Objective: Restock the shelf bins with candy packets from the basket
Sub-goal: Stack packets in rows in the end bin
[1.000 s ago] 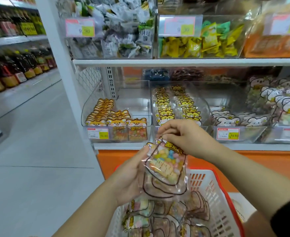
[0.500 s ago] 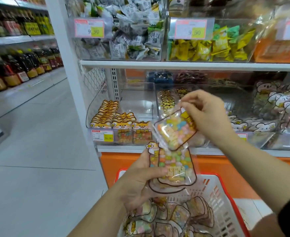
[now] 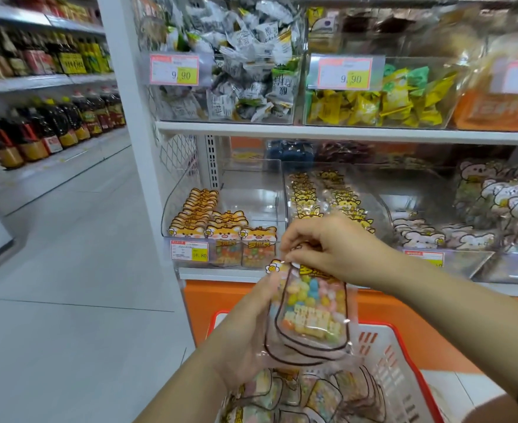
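My left hand [image 3: 242,340] holds a small stack of clear candy packets [image 3: 309,309] filled with pastel sweets, upright above the basket [image 3: 386,361]. At the stack's top edge my right hand [image 3: 334,251] pinches the front packet's yellow tiger header. More of the same packets [image 3: 322,398] lie in the red and white basket below. On the lower shelf, the left clear bin [image 3: 251,193] has rows of tiger packets [image 3: 209,221] along its left and front. The middle bin [image 3: 370,181] behind my right hand holds two rows of them.
A bin of bear-faced packets [image 3: 495,203] sits to the right on the same shelf. The upper shelf [image 3: 343,132] carries bins of grey and yellow wrapped sweets. Left of the white upright [image 3: 135,148] runs a grey aisle floor [image 3: 68,270] past shelves of bottles [image 3: 38,132].
Half a second ago my right hand carried one packet up toward the middle bin. It is now back down at the stack, pinching the top of the front packet.
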`<state>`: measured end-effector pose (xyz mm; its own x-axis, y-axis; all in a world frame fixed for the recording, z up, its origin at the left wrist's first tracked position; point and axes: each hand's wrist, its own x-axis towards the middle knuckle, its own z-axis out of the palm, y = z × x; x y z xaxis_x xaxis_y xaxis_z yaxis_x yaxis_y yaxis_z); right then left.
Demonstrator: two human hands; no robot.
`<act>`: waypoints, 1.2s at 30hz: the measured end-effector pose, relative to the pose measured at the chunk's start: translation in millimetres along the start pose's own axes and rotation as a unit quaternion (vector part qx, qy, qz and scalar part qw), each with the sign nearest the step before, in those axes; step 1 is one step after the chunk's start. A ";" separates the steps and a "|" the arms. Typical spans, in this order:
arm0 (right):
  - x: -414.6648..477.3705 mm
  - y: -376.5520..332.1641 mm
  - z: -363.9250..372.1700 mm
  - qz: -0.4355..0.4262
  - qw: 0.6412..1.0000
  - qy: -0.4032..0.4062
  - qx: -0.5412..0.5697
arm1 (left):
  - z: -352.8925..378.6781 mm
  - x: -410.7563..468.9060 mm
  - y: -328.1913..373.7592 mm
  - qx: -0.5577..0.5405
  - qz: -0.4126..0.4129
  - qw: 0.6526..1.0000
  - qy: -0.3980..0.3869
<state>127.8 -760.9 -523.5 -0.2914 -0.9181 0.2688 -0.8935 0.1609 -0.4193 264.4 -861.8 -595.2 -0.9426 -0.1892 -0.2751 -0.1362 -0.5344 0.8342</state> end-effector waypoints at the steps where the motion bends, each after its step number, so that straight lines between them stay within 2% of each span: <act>1: 0.2 1.5 4.4 -0.001 1.000 0.006 -0.011 | -1.4 -1.1 -2.9 0.004 0.011 1.000 -0.004; 3: 1.5 7.0 7.6 0.018 0.998 0.040 -0.044 | -7.5 -7.7 -10.3 0.019 0.031 0.999 -0.031; 4: 2.4 10.0 6.2 0.054 0.996 0.063 -0.041 | -10.5 -9.8 -11.6 0.033 0.042 0.998 -0.035; 6: 0.3 11.0 -0.3 0.190 0.974 0.086 0.085 | -13.3 -10.1 -11.1 0.040 0.065 0.997 -0.004; 7: -3.6 11.8 -1.7 0.266 0.939 0.067 0.206 | -14.0 -11.6 -8.5 0.039 0.080 0.996 0.020; 8: -8.4 9.9 -1.3 0.316 0.882 0.031 0.348 | -14.6 -10.6 -4.7 0.035 0.098 0.994 0.032; 9: -13.4 7.2 1.9 0.340 0.809 -0.008 0.479 | -14.5 -10.3 -1.2 0.033 0.115 0.992 0.041; 10: -17.0 3.3 7.8 0.346 0.750 -0.028 0.563 | -15.0 -10.4 0.1 0.033 0.127 0.990 0.044; 11: -19.4 -2.3 15.7 0.336 0.713 -0.032 0.615 | -14.7 -11.2 1.3 0.039 0.135 0.989 0.048; 13: -20.3 -14.2 31.8 0.320 0.695 -0.007 0.643 | -13.0 -10.9 1.0 0.065 0.128 0.989 0.043; 17: -20.0 -17.0 47.8 0.305 0.749 0.081 0.583 | -14.9 -16.6 1.4 0.129 0.065 0.989 0.021; 19: -22.7 -16.2 53.1 0.290 0.756 0.095 0.579 | -21.9 -17.1 3.1 0.128 0.032 0.991 0.023; 21: -22.9 -21.5 52.9 0.268 0.748 0.105 0.598 | -26.7 -17.7 7.6 0.175 0.065 0.981 0.044; 23: -17.6 -25.2 48.0 0.232 0.792 0.098 0.556 | -28.3 -17.9 17.2 0.251 0.128 0.957 0.076; 26: 2.3 -19.6 19.4 0.188 0.870 0.077 0.450 | -33.6 -12.1 41.0 0.322 0.201 0.920 0.100; 29: 29.6 -15.0 -19.9 0.131 0.927 0.064 0.345 | -42.2 2.1 73.7 0.379 0.287 0.873 0.110; 32: 57.0 -17.5 -45.0 0.076 0.984 0.026 0.158 | -48.6 29.4 103.7 0.425 0.327 0.836 0.120; 34: 76.7 -14.9 -48.2 0.074 0.997 0.009 0.016 | -51.8 49.9 115.8 0.430 0.329 0.832 0.119; 36: 93.2 -9.8 -44.6 0.072 0.995 0.020 -0.062 | -57.3 70.2 121.6 0.430 0.317 0.837 0.121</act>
<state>94.1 -831.8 -455.7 -0.4309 -0.8673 0.2493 -0.8758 0.3355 -0.3469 199.0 -987.3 -540.4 -0.8339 -0.4265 0.3504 0.0999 0.5077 0.8557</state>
